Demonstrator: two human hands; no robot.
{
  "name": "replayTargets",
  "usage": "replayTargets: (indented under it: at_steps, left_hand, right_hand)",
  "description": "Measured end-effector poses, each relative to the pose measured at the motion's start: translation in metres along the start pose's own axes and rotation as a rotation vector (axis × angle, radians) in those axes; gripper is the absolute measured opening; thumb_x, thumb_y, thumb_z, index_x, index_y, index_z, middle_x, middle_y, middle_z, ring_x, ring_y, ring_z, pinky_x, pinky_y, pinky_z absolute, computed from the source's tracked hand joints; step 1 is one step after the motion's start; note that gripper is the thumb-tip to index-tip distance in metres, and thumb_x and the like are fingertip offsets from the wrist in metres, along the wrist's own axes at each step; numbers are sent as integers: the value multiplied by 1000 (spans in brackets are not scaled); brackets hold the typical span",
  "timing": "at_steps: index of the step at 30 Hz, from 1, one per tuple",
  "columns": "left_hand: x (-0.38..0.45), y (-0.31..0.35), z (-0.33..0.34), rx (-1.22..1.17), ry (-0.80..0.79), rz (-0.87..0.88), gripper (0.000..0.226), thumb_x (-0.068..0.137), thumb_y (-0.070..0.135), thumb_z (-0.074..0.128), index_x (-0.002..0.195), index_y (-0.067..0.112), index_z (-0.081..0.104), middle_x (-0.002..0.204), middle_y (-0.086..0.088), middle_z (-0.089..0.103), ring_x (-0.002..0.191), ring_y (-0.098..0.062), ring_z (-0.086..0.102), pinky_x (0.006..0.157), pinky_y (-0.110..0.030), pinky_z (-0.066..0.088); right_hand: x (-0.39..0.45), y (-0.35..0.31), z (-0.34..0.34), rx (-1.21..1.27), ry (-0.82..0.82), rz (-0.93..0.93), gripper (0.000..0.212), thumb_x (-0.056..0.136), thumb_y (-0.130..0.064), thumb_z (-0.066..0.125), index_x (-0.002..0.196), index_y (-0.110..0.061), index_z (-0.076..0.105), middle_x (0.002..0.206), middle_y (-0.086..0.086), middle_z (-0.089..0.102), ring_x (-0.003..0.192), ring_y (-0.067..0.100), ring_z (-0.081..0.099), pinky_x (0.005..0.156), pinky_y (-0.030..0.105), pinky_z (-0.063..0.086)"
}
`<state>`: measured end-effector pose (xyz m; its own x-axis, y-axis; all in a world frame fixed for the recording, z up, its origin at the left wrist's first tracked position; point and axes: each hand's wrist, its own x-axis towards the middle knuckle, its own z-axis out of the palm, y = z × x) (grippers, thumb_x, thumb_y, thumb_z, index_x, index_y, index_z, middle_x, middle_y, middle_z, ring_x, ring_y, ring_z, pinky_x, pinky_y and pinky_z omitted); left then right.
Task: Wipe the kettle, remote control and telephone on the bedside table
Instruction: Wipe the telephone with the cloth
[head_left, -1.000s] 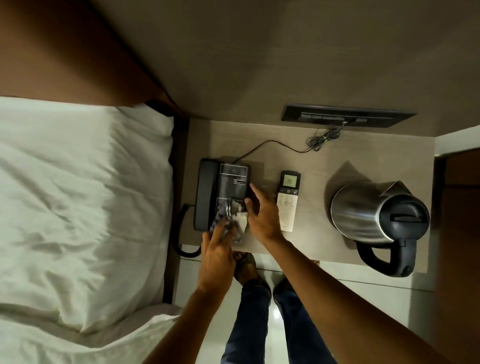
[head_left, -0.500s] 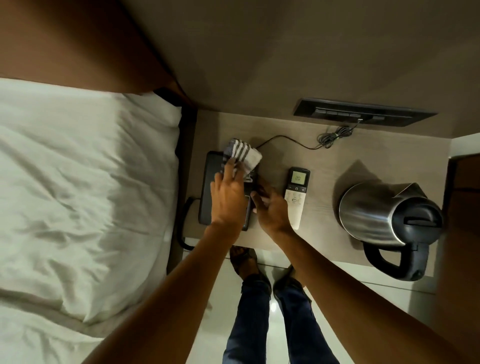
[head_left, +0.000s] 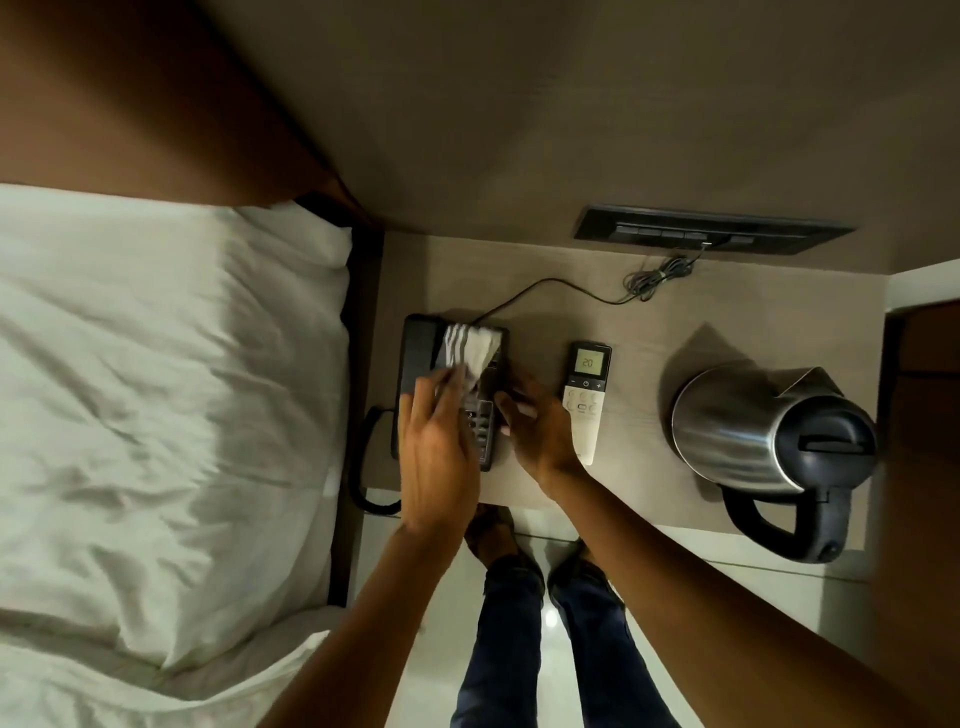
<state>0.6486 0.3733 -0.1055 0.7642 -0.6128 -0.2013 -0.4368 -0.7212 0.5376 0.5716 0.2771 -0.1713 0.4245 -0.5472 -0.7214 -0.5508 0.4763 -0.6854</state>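
Note:
The black telephone (head_left: 415, 353) lies at the left end of the bedside table (head_left: 649, 467). My left hand (head_left: 441, 452) presses a striped white cloth (head_left: 470, 349) flat onto the phone's far half, fingers blurred with motion. My right hand (head_left: 540, 431) rests against the phone's right edge, holding it steady. A white remote control (head_left: 586, 400) with a lit display reading 20 lies just right of that hand. The steel kettle (head_left: 737, 431), with a black lid and handle, stands at the table's right end.
A white-sheeted bed (head_left: 171, 415) fills the left. The phone's thin cable (head_left: 550, 286) runs to a dark wall socket panel (head_left: 711, 236); a coiled handset cord (head_left: 363, 457) hangs off the table's left front. My legs and feet (head_left: 545, 623) stand on pale floor below.
My left hand slid the cloth from the phone's keypad up to its far edge, then drew back a little. The right hand stayed at the phone's right side.

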Motion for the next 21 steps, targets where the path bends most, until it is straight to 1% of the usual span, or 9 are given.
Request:
replayTargets:
  at_steps: [2, 3, 6, 7, 10, 13, 16, 18, 21]
  left_hand:
    - [33, 12, 2, 52, 25, 65, 48, 94, 7, 46, 141, 13, 54, 140, -9, 53, 113, -23, 53, 92, -33, 50]
    - [45, 14, 6, 108, -17, 73, 50, 94, 7, 48, 143, 14, 52, 145, -9, 52, 116, -26, 53, 95, -37, 50]
    - [56, 4, 24, 276, -268, 33, 63, 95, 9, 52, 153, 25, 37, 160, -5, 37, 131, -33, 46, 109, -51, 43]
    - [51, -4, 29, 309, -315, 31, 66, 95, 11, 53, 155, 27, 31, 163, -5, 32, 135, -34, 43, 113, -53, 40]
    - [18, -24, 36, 323, -316, 51, 69, 93, 12, 56, 155, 28, 30, 164, -4, 31, 138, -37, 43, 114, -55, 41]
    - [-29, -43, 36, 280, -294, 61, 66, 90, 7, 52, 151, 29, 41, 160, -5, 40, 136, -37, 48, 111, -53, 45]
    - [-66, -63, 33, 289, -416, 51, 65, 89, 20, 39, 153, 30, 39, 161, 0, 38, 142, -31, 41, 114, -51, 42]
    - [-88, -79, 33, 330, -551, 30, 57, 95, 19, 41, 151, 32, 40, 158, 3, 41, 146, -24, 37, 119, -45, 37]
    - [-114, -95, 27, 370, -636, -41, 38, 101, 23, 49, 137, 32, 54, 138, 6, 61, 133, -15, 51, 115, -32, 39]
  right_hand:
    - [0, 0, 1, 14, -4, 1, 53, 104, -19, 64, 155, -16, 50, 154, 15, 57, 142, 30, 55, 103, 47, 59]
    - [0, -1, 1, 22, -7, 0, 55, 104, -22, 65, 156, -18, 50, 155, 14, 57, 142, 29, 55, 104, 46, 58]
    - [3, 1, 3, 59, 29, 24, 51, 102, -23, 68, 152, -21, 55, 151, 10, 62, 140, 29, 59, 110, 56, 53]
    - [5, 3, 3, 85, 35, 55, 49, 101, -23, 69, 149, -22, 58, 149, 8, 64, 138, 28, 60, 112, 57, 52]
    - [9, 9, 3, 149, 6, 116, 50, 101, -20, 70, 149, -25, 58, 146, 6, 66, 136, 27, 61, 113, 57, 50]
    - [10, 10, 3, 110, -10, 90, 56, 101, -19, 69, 153, -28, 53, 154, 10, 57, 144, 30, 53, 115, 55, 49]
    - [10, 8, 2, 125, -10, 83, 53, 101, -20, 70, 151, -32, 56, 157, 8, 56, 145, 26, 53, 116, 42, 49]
    - [9, 7, 3, 157, -8, 104, 53, 101, -17, 69, 151, -30, 56, 155, 9, 57, 143, 26, 55, 114, 45, 51]
    - [7, 5, 5, 181, 21, 112, 51, 102, -15, 68, 151, -24, 56, 152, 13, 59, 141, 28, 57, 111, 50, 53]
